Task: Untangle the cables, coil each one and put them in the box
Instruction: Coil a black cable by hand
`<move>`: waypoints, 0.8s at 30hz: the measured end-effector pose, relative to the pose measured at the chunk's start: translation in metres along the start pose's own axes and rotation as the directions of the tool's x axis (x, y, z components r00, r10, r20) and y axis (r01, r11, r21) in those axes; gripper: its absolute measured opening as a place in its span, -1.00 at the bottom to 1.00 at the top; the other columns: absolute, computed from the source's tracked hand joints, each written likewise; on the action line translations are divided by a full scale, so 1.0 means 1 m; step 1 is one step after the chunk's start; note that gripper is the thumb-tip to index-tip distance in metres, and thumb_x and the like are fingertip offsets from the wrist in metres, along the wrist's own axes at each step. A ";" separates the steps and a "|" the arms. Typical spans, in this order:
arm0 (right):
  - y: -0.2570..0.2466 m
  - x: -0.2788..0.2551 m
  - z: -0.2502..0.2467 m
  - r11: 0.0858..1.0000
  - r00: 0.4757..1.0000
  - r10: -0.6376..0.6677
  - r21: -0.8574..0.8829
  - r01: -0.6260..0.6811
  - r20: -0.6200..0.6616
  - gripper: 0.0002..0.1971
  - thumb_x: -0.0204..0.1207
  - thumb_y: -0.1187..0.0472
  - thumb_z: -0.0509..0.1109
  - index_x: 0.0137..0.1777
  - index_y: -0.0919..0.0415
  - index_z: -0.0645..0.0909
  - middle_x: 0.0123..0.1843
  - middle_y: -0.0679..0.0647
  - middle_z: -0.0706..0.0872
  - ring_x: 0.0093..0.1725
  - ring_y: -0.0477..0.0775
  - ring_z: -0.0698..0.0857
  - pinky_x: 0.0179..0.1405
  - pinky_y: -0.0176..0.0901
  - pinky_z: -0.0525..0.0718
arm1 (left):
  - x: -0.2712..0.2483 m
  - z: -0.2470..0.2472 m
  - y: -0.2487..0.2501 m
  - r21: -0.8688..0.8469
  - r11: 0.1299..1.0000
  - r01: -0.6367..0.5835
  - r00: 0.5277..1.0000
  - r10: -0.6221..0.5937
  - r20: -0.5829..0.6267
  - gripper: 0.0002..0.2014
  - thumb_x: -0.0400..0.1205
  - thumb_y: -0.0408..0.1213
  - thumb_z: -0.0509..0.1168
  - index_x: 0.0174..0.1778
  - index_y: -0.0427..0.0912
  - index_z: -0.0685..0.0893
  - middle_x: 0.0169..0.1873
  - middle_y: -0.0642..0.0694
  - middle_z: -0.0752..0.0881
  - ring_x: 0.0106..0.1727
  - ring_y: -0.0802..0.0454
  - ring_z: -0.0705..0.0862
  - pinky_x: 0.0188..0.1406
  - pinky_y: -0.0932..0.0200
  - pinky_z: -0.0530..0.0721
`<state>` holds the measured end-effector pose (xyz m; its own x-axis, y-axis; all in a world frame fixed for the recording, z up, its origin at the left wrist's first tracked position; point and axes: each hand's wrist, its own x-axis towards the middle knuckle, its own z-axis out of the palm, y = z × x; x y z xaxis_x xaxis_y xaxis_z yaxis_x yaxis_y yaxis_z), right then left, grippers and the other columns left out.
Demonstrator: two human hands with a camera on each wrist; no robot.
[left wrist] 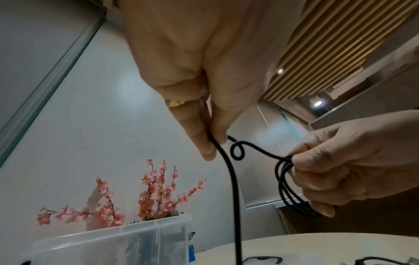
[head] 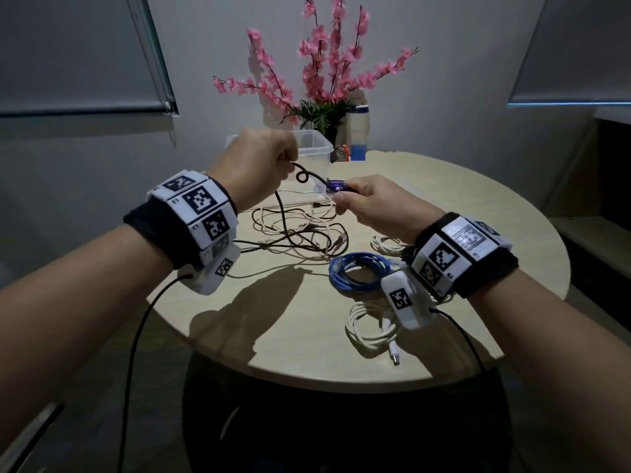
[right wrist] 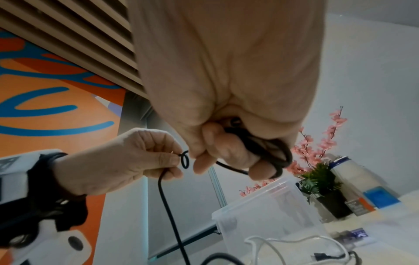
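Both hands are raised above the round table. My left hand pinches a black cable between thumb and fingers; the cable makes a small curl just past them and hangs down to the table. My right hand grips several loops of the same black cable in curled fingers. A clear plastic box stands behind the hands. A tangle of white and dark cables lies below them.
A coiled blue cable and a coiled white cable lie at the table's right front. A pink flower arrangement and a bottle stand at the back. Wrist-camera leads hang off the table's front edge.
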<state>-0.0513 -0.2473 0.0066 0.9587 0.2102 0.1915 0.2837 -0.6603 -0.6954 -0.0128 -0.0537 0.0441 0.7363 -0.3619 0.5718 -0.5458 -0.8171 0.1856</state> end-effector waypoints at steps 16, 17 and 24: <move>0.008 0.011 -0.008 0.785 0.970 -0.020 0.597 0.166 -0.243 -0.69 0.75 0.27 0.04 -0.23 0.21 0.45 -0.60 -0.13 0.43 -0.54 -0.13 0.36 -0.40 -0.22 0.39 | -0.008 0.030 -0.006 0.194 0.980 -0.049 0.967 -0.002 0.253 -0.90 0.59 -0.33 0.27 -0.05 -0.04 0.61 -0.09 -0.13 0.71 -0.04 -0.17 0.66 -0.06 -0.06 0.67; 0.010 0.011 -0.010 0.756 0.962 0.012 0.632 0.169 -0.272 -0.70 0.75 0.26 0.03 -0.22 0.21 0.45 -0.59 -0.10 0.45 -0.54 -0.11 0.37 -0.39 -0.19 0.39 | -0.011 0.034 -0.010 0.167 0.986 -0.010 0.956 -0.040 0.290 -0.90 0.56 -0.33 0.27 -0.18 -0.01 0.57 -0.13 -0.13 0.70 -0.07 -0.19 0.66 -0.07 -0.05 0.68; 0.013 0.006 -0.028 0.637 0.930 0.141 0.750 0.178 -0.341 -0.71 0.76 0.24 -0.01 -0.18 0.23 0.42 -0.48 0.08 0.64 -0.52 -0.03 0.57 -0.48 -0.29 0.55 | -0.021 0.051 -0.020 -0.007 0.973 0.233 0.827 -0.194 0.528 -0.86 0.65 -0.26 0.30 -0.18 -0.24 0.63 -0.35 -0.11 0.72 -0.33 0.00 0.74 -0.13 0.05 0.74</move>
<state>-0.0410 -0.2750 0.0180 0.9378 -0.1431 0.3162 0.3370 0.1573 -0.9283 0.0031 -0.0525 -0.0130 0.9258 -0.3776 0.0147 -0.3623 -0.8758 0.3190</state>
